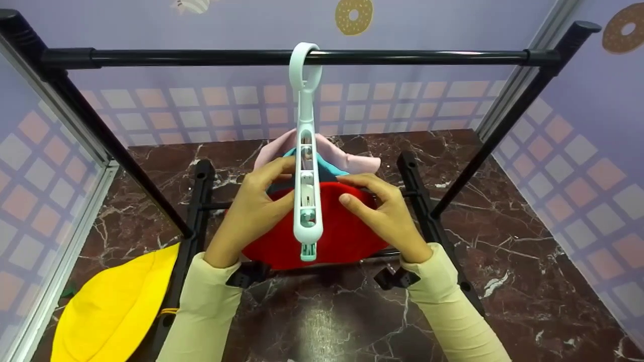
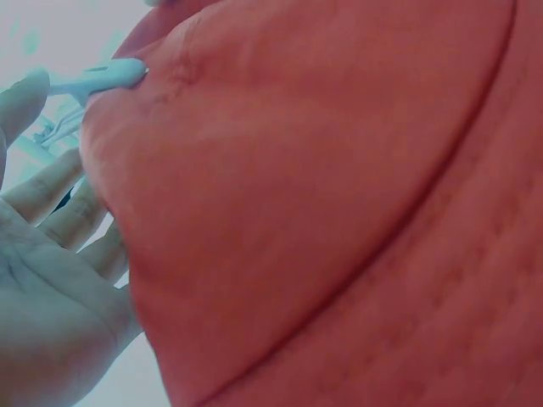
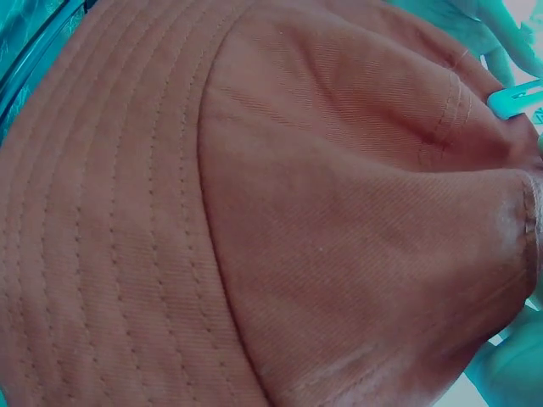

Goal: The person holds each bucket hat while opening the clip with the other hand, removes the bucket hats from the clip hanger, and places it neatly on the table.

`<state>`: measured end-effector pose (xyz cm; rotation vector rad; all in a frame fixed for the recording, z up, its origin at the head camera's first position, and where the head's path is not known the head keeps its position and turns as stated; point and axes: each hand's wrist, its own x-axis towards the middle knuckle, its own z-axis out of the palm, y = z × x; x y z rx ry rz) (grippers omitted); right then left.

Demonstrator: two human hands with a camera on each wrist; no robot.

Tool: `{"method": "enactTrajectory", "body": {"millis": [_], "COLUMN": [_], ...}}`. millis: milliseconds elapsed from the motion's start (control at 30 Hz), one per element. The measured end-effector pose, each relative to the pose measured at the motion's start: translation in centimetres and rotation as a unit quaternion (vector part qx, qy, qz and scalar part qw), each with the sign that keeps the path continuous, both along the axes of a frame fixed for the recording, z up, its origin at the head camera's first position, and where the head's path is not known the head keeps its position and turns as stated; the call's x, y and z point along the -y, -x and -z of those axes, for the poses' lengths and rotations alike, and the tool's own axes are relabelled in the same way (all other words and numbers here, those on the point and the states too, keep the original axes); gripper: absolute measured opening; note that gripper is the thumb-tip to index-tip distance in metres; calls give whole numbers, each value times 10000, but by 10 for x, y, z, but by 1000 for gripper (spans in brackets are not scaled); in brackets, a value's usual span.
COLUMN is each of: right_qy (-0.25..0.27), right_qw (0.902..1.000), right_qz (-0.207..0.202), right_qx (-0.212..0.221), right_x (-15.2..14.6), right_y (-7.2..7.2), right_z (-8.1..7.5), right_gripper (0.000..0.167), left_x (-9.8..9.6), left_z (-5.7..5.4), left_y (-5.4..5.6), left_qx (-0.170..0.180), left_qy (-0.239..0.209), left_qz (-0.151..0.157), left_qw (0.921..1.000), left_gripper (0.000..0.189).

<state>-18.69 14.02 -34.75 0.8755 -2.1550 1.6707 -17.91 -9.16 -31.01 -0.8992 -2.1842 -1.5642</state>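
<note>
A pale mint clip hanger (image 1: 308, 221) holds a red brimmed hat (image 1: 342, 226) at its near end. My left hand (image 1: 256, 206) is at the hanger's left side, thumb and index finger apart. In the left wrist view its fingers (image 2: 72, 216) are loosely extended beside the hat's crown, with the thumb close to a clip (image 2: 114, 76). My right hand (image 1: 382, 206) is on the other side, its thumb and fingers spread near the hat's upper edge. The right wrist view shows the stitched brim (image 3: 102, 229) close up.
The hanger hangs from a black rod (image 1: 201, 58) on a black floor rack. Behind the red hat hang blue fabric (image 1: 329, 168) and pink fabric (image 1: 347, 158). A yellow hat (image 1: 115, 296) lies at the lower left by the rack's foot. Patterned walls stand close around.
</note>
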Motion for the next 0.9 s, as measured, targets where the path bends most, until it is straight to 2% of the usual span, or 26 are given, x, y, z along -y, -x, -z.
{"method": "enactTrajectory", "body": {"millis": [300,500,700,900], "right_qy": [-84,-125,-92,-132], "right_qw": [9999,9999,9998,9997], "right_qz": [-14,-75,-61,-19], "right_qx": [-74,-15,-148,-208], "right_x": [2,4,5,4], "right_y": [0,0,0,1], "right_z": [-1,-2,-1,0], "right_gripper": [31,28,22,17], "left_x": [-6,-10,-16,-20], "left_z": [-1,1,2,3], "left_y": [-1,-3,-4,-3], "left_qx": [-104,-326,-345,-375], "left_qy": [-212,-307,-574,-644], "left_qz": [58,-112,-213,-270], "left_qw": [9997,9989,9975,9969], "left_gripper": [33,32,24,26]}}
